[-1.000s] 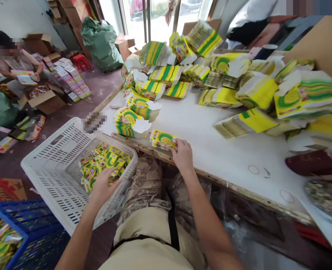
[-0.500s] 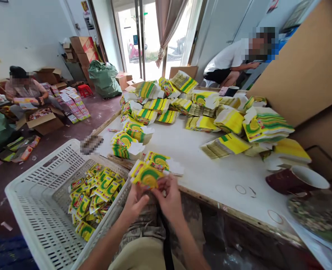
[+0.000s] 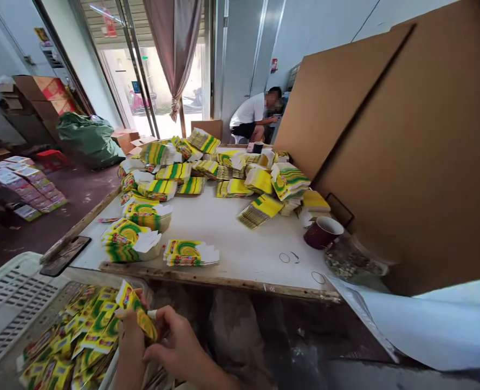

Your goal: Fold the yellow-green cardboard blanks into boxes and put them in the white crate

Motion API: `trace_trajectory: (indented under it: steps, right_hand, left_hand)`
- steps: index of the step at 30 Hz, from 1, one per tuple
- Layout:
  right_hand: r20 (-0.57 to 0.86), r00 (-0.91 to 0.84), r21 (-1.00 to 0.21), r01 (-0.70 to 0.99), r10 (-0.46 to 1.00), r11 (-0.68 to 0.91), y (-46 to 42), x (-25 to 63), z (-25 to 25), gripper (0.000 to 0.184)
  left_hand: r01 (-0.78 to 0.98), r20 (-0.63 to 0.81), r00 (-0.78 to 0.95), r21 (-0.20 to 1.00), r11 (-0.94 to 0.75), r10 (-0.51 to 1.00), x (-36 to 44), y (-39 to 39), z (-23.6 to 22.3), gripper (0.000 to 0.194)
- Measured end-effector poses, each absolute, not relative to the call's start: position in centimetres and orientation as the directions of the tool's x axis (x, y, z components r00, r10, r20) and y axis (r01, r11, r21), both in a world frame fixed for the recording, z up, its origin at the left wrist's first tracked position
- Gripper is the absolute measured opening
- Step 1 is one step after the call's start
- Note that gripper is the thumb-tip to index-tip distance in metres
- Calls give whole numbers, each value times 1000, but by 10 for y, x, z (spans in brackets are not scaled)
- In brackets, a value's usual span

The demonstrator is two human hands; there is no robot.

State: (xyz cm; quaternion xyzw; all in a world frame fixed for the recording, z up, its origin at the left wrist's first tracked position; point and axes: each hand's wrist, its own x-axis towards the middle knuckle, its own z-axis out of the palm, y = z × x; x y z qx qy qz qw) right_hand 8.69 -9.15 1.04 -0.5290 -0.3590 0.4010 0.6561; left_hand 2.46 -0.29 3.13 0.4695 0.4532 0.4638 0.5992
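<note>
Hands hold yellow carton, slanting down rightward.

I count 1 phone at the near-left corner of the bench, 2 ring marks toward near-right. 1 maroon mug, 1 jar by the right edge. 1 white basket.

Head-worn view, facing forward and down over nearby hands.
</note>
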Motion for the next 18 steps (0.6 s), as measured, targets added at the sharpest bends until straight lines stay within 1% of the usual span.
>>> trace_trajectory:
  steps: [1, 3, 5, 8, 10, 12, 14, 16, 18]
  right_hand:
    - [38, 440, -982, -151, 897, 116, -90, 87, 8, 35]
    - [35, 487, -981, -150, 873, 123, -87, 88, 3, 31]
    - [56, 536, -982, -124, 842, 144, -85, 91, 1, 23]
    - [103, 593, -985, -54, 799, 166, -84, 94, 0, 10]
    - [119, 617, -986, -18, 778, 165, -84, 94, 0, 4]
    - [129, 640, -986, 0, 758, 168, -85, 95, -1, 14]
    - [153, 653, -984, 32, 742, 175, -87, 99, -2, 24]
    - [203, 642, -979, 110, 739, 173, -90, 108, -3, 24]
    - [292, 586, -948, 283, 756, 146, -94, 119, -4, 15]
  left_hand:
    - [-135, -116, 185, 981, 142, 976, 26, -2, 31, 78]
    - [-152, -140, 211, 973, 174, 967, 28, -2, 33, 85]
    - [-108, -149, 222, 978, 176, 964, 27, -1, 36, 84]
    - [-43, -104, 211, 992, 116, 972, 23, -1, 32, 68]
    - [-60, -72, 176, 995, 84, 982, 20, -2, 24, 58]
    - [-84, -73, 170, 993, 88, 983, 18, -4, 19, 54]
    - [-59, -67, 210, 995, 81, 975, 15, -2, 23, 52]
    - [-29, 4, 267, 1000, 4, 964, 8, 5, 37, 49]
    - [-19, 159, 298, 987, -161, 941, -5, 17, 56, 54]
